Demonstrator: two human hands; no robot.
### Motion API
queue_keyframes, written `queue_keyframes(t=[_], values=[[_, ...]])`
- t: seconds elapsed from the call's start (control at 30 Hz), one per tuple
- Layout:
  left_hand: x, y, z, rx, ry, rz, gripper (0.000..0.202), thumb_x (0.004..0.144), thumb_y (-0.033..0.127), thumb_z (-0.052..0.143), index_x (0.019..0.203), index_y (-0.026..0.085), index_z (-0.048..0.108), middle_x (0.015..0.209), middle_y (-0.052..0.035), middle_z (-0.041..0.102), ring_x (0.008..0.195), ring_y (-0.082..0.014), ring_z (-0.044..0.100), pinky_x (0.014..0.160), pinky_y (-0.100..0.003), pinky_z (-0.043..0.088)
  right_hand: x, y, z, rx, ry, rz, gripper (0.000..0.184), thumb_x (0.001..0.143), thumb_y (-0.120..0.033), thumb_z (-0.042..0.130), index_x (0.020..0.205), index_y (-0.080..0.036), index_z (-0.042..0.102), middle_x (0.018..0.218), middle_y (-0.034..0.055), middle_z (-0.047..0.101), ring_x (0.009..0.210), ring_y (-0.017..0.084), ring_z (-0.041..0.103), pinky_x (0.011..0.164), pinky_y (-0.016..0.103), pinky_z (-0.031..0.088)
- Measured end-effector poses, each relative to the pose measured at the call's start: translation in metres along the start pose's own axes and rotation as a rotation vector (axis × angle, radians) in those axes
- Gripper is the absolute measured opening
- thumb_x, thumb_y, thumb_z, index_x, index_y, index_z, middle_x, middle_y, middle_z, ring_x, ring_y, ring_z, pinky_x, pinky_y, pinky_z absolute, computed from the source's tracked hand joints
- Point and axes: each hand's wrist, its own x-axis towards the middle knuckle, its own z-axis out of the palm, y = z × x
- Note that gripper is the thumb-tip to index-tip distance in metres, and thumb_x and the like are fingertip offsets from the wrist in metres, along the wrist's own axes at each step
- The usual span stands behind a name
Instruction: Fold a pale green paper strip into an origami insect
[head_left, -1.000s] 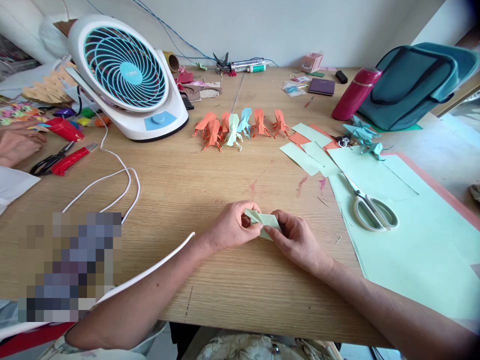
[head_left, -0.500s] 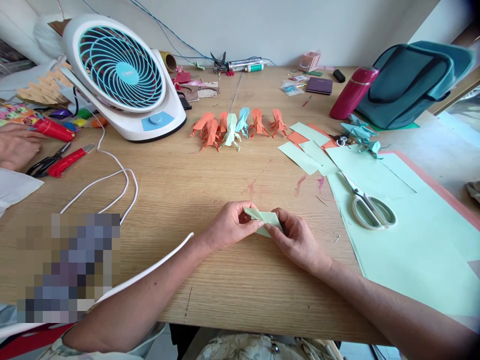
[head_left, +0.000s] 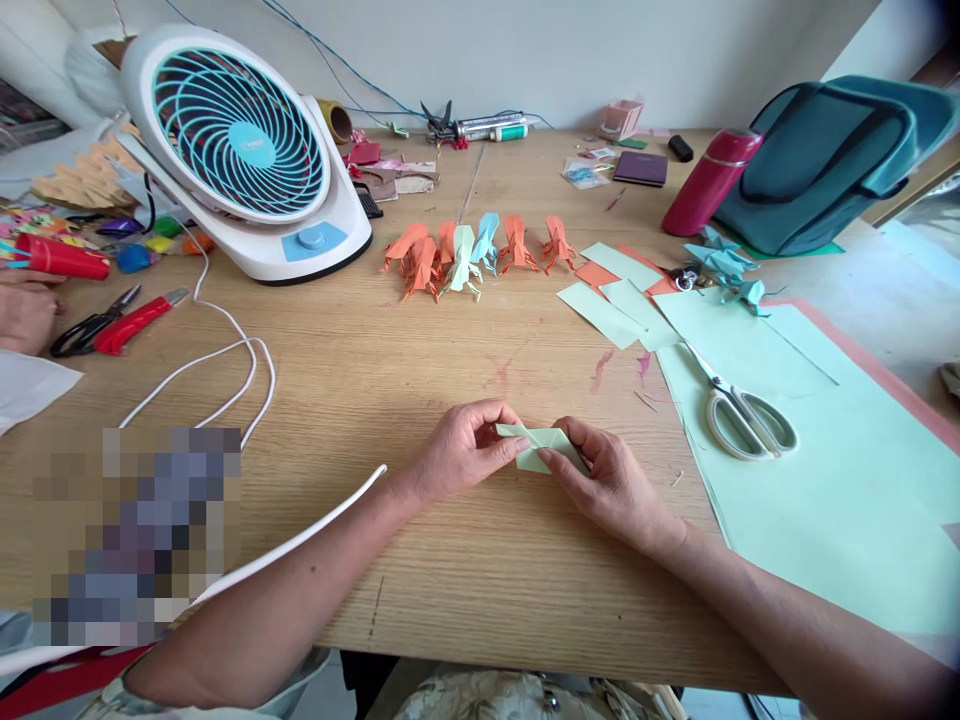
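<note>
A small piece of pale green folded paper point(head_left: 553, 438) is pinched between my two hands, low over the front of the table. My left hand point(head_left: 480, 445) grips its left end with thumb and fingers. On the right part, the thumb of my right hand point(head_left: 607, 480) presses the paper while the fingers lie behind it. Beyond my hands stand several folded paper figures point(head_left: 515, 243), orange, pale green and light blue. Cut pale green paper strips point(head_left: 602, 315) and orange ones lie to their right.
White-handled scissors point(head_left: 750, 420) rest on large pale green sheets point(head_left: 817, 530) at right. A white fan point(head_left: 345, 235) stands at left, its cable point(head_left: 251, 345) looping over the table. Behind are a red flask point(head_left: 709, 185) and a teal bag point(head_left: 817, 170). Another person's hand point(head_left: 26, 315) holds something red.
Both hands have shifted slightly right with the folded paper, the right thumb now further along it. At far left, the other person's hand and the red object have moved left.
</note>
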Motion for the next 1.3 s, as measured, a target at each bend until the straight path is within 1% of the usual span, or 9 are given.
queue_keyframes(t=[0.17,0.27,0.37,0.53,0.6,0.7,0.87,1.07,1.3], values=[[0.000,0.002,-0.001,0.133,0.009,0.001,0.018,0.085,0.028,0.066,0.072,0.016,0.061,0.066,0.0023,0.055,0.061,-0.0105,0.048,0.057,-0.023,0.036,-0.001,-0.003,-0.006,-0.045,-0.070,0.054,0.027,0.090,-0.030,0.054,0.068,-0.021,0.041,0.060,-0.0055,0.039,0.056,0.010,0.034,0.050,0.026,0.027],[-0.001,0.006,-0.001,0.248,0.038,0.085,0.005,0.081,0.019,0.070,0.083,0.018,0.066,0.078,0.0006,0.065,0.073,-0.0130,0.056,0.068,-0.024,0.042,-0.002,-0.007,-0.010,-0.108,-0.114,0.074,0.028,0.089,-0.027,0.055,0.066,-0.022,0.039,0.059,-0.0053,0.040,0.055,0.010,0.035,0.050,0.026,0.026],[-0.002,0.005,0.000,0.318,0.001,0.175,0.012,0.080,0.012,0.071,0.088,0.019,0.065,0.085,0.0006,0.067,0.080,-0.0136,0.058,0.075,-0.025,0.044,-0.003,-0.009,-0.013,-0.220,-0.158,0.029,0.026,0.087,-0.021,0.056,0.066,-0.022,0.042,0.060,-0.0040,0.047,0.055,0.011,0.038,0.053,0.027,0.028],[-0.002,-0.004,0.004,0.495,-0.074,0.231,0.016,0.084,0.008,0.067,0.083,0.019,0.056,0.078,0.0032,0.060,0.071,-0.0114,0.055,0.068,-0.023,0.042,-0.006,-0.004,-0.015,-0.421,-0.186,-0.084,0.009,0.089,-0.019,0.059,0.082,-0.021,0.055,0.081,0.0027,0.060,0.070,0.017,0.054,0.065,0.030,0.039],[-0.002,-0.006,0.005,0.572,-0.069,0.248,0.020,0.084,0.005,0.067,0.084,0.019,0.053,0.078,0.0041,0.058,0.070,-0.0114,0.054,0.067,-0.023,0.041,-0.007,-0.001,-0.014,-0.491,-0.166,-0.103,0.007,0.089,-0.018,0.061,0.096,-0.020,0.059,0.093,0.0050,0.061,0.075,0.019,0.058,0.067,0.031,0.043],[-0.002,-0.007,0.005,0.625,-0.068,0.292,0.021,0.085,0.004,0.066,0.084,0.019,0.052,0.079,0.0039,0.056,0.071,-0.0116,0.053,0.066,-0.023,0.041,-0.008,-0.001,-0.014,-0.626,-0.084,-0.186,0.031,0.086,-0.018,0.068,0.115,-0.019,0.057,0.104,0.0086,0.061,0.091,0.024,0.060,0.076,0.036,0.046],[-0.002,-0.008,0.004,0.732,-0.046,0.361,0.014,0.090,0.016,0.067,0.087,0.018,0.054,0.081,0.0014,0.058,0.076,-0.0144,0.055,0.069,-0.026,0.042,-0.008,-0.005,-0.015,-0.804,0.061,-0.352,0.034,0.085,-0.023,0.072,0.117,-0.019,0.059,0.122,0.0129,0.062,0.105,0.032,0.056,0.088,0.047,0.041],[-0.003,-0.007,0.004,0.803,-0.070,0.364,0.009,0.089,0.014,0.066,0.087,0.017,0.059,0.084,-0.0008,0.061,0.081,-0.0167,0.057,0.075,-0.029,0.044,-0.005,0.000,-0.014,-0.636,-0.089,-0.384,0.017,0.092,-0.013,0.060,0.109,-0.017,0.063,0.100,0.0087,0.064,0.089,0.024,0.058,0.080,0.039,0.043],[-0.004,-0.004,0.005,0.855,-0.101,0.421,0.012,0.094,0.013,0.059,0.082,0.016,0.059,0.084,-0.0031,0.060,0.080,-0.0168,0.055,0.077,-0.030,0.045,-0.001,0.010,-0.014,-0.394,-0.118,-0.360,0.007,0.093,-0.011,0.060,0.098,-0.015,0.063,0.097,0.0073,0.059,0.087,0.019,0.056,0.081,0.034,0.045]])
